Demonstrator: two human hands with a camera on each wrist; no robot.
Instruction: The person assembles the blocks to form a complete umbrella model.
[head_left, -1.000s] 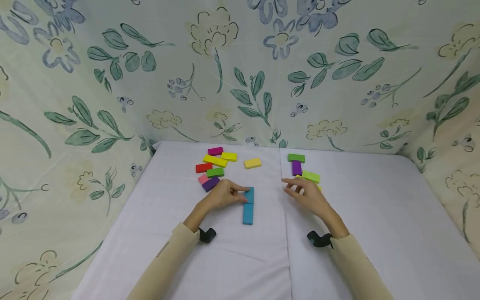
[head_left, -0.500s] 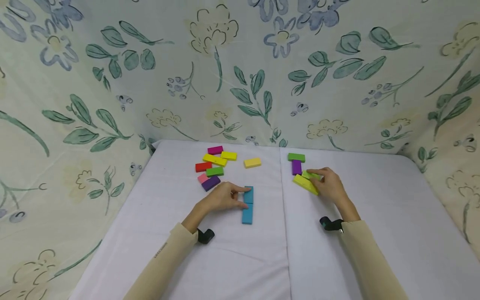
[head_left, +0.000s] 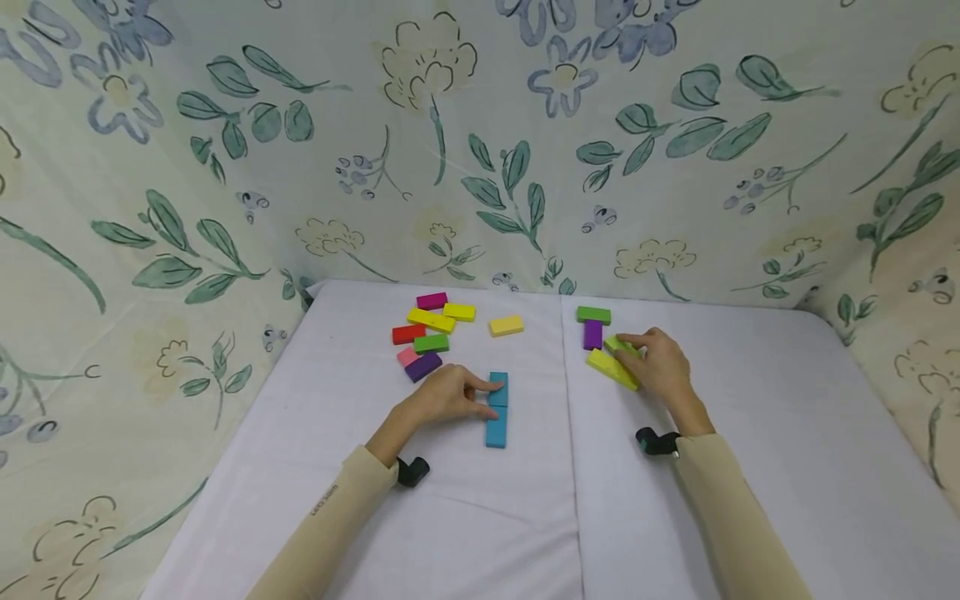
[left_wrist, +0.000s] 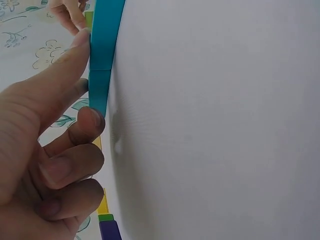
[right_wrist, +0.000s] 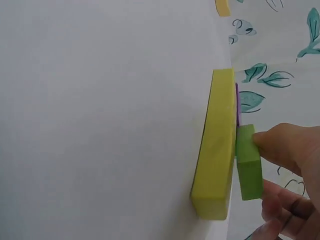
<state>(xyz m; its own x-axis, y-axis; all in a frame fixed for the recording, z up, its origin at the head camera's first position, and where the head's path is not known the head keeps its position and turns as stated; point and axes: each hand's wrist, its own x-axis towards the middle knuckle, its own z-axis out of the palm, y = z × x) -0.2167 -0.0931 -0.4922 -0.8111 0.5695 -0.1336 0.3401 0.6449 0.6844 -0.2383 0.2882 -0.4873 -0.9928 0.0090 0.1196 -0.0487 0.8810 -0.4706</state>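
Note:
Two blue blocks (head_left: 497, 428) lie end to end in a line in the middle of the white cloth. My left hand (head_left: 444, 393) rests its thumb and forefinger (left_wrist: 75, 50) on them, the thumb just past the joint and the forefinger on the farther block; its other fingers curl loosely. My right hand (head_left: 662, 367) pinches a light green block (right_wrist: 249, 162) between thumb and fingers. That block stands right beside a longer yellow-green block (right_wrist: 216, 145) lying on the cloth. A purple block (head_left: 593, 335) and a green block (head_left: 594, 315) lie just beyond.
Several coloured blocks cluster at the back left, among them a red block (head_left: 408, 334), a yellow block (head_left: 431, 321) and a dark purple block (head_left: 423, 367). A pale yellow block (head_left: 506, 326) lies alone between the groups. Flowered fabric (head_left: 480, 150) hangs behind.
My right hand has moved right, from above the cloth to the light green block, and now pinches it. My left thumb has slid slightly nearer along the blue blocks.

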